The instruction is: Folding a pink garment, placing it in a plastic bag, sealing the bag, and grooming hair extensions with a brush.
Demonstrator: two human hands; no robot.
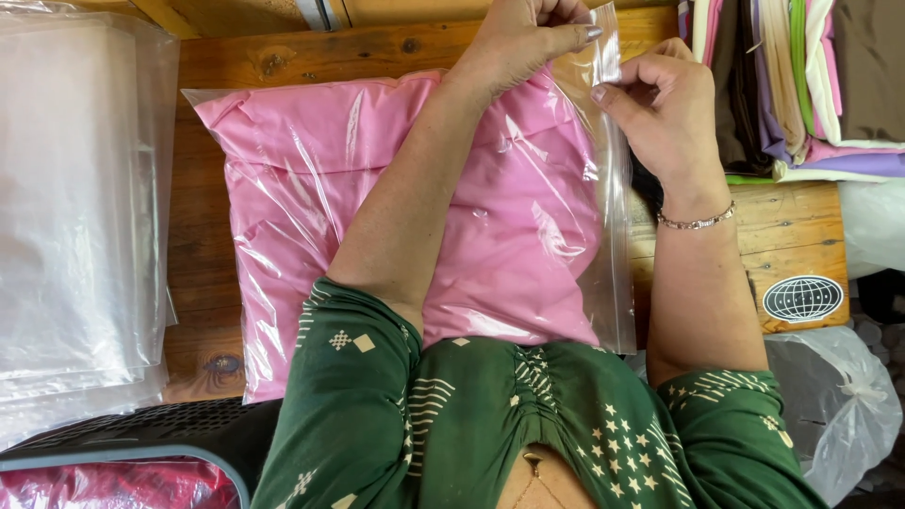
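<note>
up top, the left hand (528,38) and right hand (665,104) both pinch the bag flap (603,61), which runs along the pink bundle (424,217) toward the body.

A clear plastic bag holding folded pink cloth (405,217) lies on the wooden table (203,273), a stack of empty clear bags (75,207) at its left, and an oval black-and-white globe sticker (802,298) at right.

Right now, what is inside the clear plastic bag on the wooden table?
The clear plastic bag holds a folded pink garment, which fills most of it. The left hand and right hand pinch its open flap. The forearm covers the garment's middle; deeper layers are hidden.
</note>
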